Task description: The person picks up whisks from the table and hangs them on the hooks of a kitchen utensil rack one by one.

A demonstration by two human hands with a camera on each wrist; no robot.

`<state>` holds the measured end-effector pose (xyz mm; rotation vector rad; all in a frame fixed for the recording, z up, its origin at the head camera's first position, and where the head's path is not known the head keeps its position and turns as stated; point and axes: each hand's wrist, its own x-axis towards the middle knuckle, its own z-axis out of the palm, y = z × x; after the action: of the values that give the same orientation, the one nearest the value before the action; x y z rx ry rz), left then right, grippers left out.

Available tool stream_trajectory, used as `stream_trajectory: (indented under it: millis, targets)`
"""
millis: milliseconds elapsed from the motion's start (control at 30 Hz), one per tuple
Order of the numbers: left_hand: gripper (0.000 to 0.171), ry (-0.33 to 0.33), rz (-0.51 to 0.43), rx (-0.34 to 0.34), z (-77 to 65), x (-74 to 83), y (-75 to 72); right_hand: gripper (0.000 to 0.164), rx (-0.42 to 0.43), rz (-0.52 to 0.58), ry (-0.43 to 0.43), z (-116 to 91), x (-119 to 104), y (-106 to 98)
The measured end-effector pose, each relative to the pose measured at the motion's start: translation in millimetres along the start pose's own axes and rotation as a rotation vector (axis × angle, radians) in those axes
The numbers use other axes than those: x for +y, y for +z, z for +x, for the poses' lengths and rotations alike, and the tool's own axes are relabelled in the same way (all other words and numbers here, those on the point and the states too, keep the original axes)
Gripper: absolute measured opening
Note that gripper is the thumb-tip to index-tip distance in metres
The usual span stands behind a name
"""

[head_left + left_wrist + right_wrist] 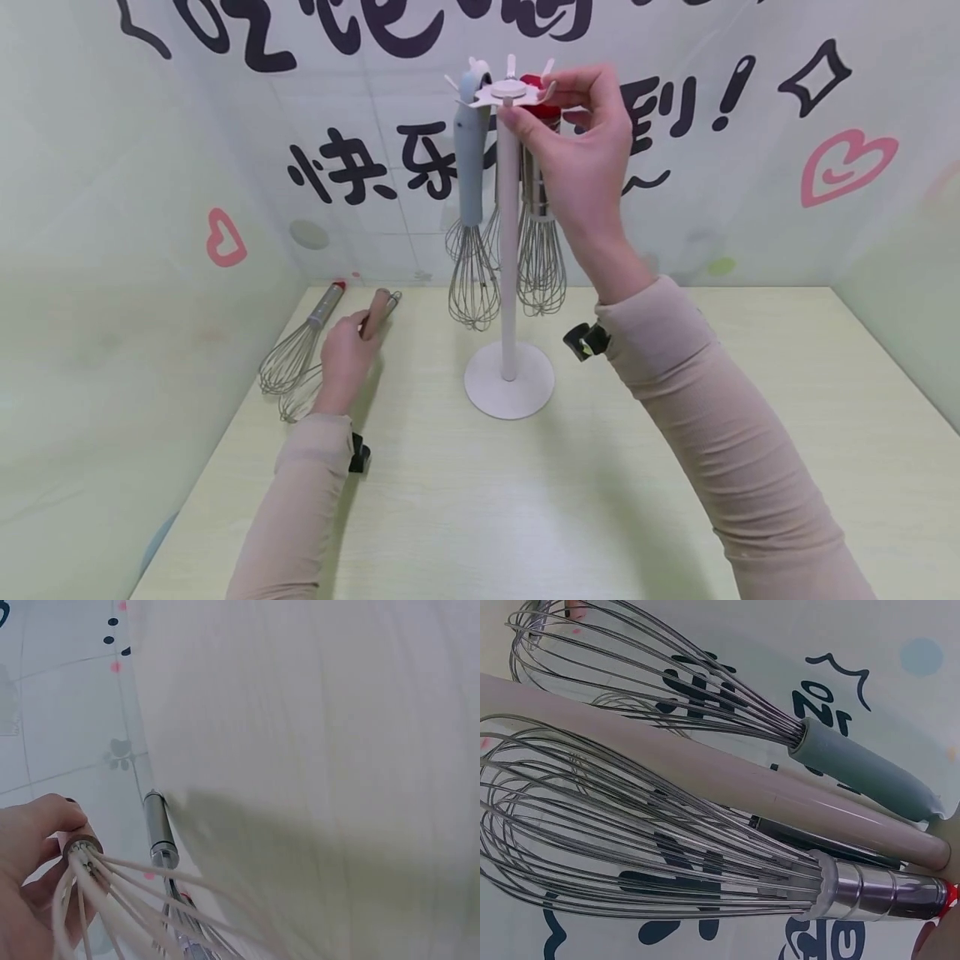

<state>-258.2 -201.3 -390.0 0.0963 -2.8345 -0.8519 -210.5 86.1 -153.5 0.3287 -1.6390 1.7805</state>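
Observation:
My left hand (pixel 348 358) grips a whisk by its brown handle (pixel 375 315); in the left wrist view its pale wires fan out from the handle's end (pixel 81 844). Close by on the table lie a metal-handled whisk with a red tip (pixel 324 307) and another with a steel handle (pixel 159 829). My right hand (pixel 588 146) pinches the hooked top of a white whisk stand (pixel 508 250), thumb in front and fingers behind. From its hooks hang a blue-handled whisk (pixel 470 158) and a red-topped steel whisk (pixel 885 889), with a dark-handled one (pixel 832 841) partly hidden behind the pole.
The stand's round base (pixel 508 400) sits on the pale wooden table (pixel 465 508). A printed wall covering (pixel 420 250) rises behind it, and side panels (pixel 135 333) border the table. The left-hand whisks lie near the table's far left corner.

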Motion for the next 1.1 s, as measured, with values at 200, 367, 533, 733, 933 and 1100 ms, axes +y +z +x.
stream_trajectory:
  millis: [200,367,533,733,933,1100]
  targets:
    - [0.048,0.034,-0.013,0.018,-1.3,5.3,-1.4,0.031,0.0,0.024,0.008,-2,-1,7]
    - [0.047,0.059,-0.051,0.032,-2.4,12.1,-3.0,0.03,0.005,0.034,0.011,-6,-4,12]
    - [0.047,0.078,-0.092,0.064,-1.0,17.2,-3.2,0.029,0.023,0.022,0.01,-8,-10,17]
    - [0.046,0.096,-0.113,0.088,-0.1,20.4,-3.5,0.029,0.056,0.009,-0.013,-8,-12,24]
    - [0.045,0.117,-0.145,0.114,1.2,22.0,-3.9,0.033,0.054,-0.041,-0.092,-4,3,25]
    - [0.045,0.138,-0.157,0.142,0.2,25.8,-7.6,0.031,0.012,-0.121,-0.206,-4,10,16]
